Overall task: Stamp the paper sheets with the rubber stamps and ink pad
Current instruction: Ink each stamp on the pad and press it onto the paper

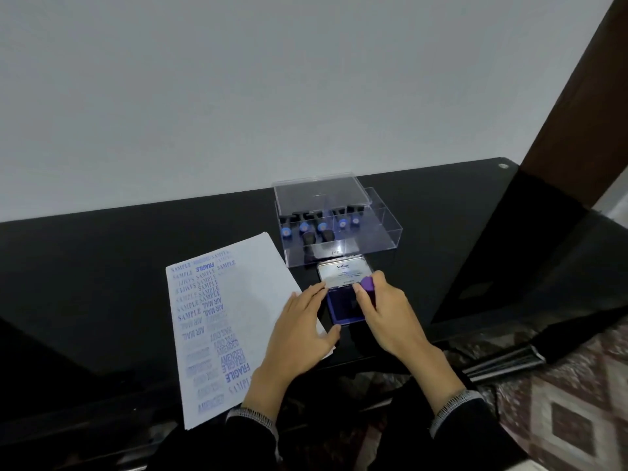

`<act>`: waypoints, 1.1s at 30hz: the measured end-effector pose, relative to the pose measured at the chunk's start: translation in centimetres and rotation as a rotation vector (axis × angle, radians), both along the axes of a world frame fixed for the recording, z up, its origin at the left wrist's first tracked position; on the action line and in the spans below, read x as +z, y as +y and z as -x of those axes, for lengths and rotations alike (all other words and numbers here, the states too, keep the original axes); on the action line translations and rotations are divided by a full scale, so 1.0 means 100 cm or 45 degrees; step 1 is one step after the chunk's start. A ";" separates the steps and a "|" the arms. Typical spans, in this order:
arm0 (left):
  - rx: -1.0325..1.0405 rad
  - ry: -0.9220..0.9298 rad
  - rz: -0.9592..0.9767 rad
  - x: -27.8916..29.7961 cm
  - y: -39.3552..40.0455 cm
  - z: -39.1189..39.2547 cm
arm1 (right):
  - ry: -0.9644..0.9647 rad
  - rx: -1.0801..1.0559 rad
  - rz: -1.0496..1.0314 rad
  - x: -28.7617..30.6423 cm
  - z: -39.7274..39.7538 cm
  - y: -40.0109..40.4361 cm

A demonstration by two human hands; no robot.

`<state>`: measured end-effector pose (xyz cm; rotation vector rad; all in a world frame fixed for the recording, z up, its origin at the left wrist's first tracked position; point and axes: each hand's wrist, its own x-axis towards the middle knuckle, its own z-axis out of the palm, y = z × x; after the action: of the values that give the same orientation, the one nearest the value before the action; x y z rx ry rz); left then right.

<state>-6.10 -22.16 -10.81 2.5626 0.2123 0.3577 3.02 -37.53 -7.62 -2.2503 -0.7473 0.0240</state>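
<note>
Five stamps (304, 227) in clear box (390, 229); right hand (384, 307) grips stamp (368, 287); left hand (302, 326) flat.

**Tight middle, open flanks**

The clear box (339, 229) with its raised lid blocks the back of the counter (102, 266), just behind the open ink pad (341, 300). The left hand (302, 331) and right hand (384, 314) crowd the pad from both sides. The paper sheets (244, 311) cover the near left. Bare counter runs left of the sheets and right of the box, up to the dark wooden post (577, 113).
</note>
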 end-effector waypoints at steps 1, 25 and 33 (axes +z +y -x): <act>0.002 -0.003 0.001 -0.001 0.000 0.000 | -0.021 0.017 0.001 0.000 0.001 0.002; 0.393 -0.297 0.590 0.039 0.048 0.009 | -0.227 -0.061 -0.072 -0.026 0.005 0.011; 0.774 -0.250 0.447 0.029 0.116 0.048 | -0.268 -0.125 -0.024 -0.026 0.007 0.012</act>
<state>-10.86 -10.59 -7.95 2.0548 0.9002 0.7187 2.28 -36.34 -10.19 -2.2918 -0.7424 -0.2697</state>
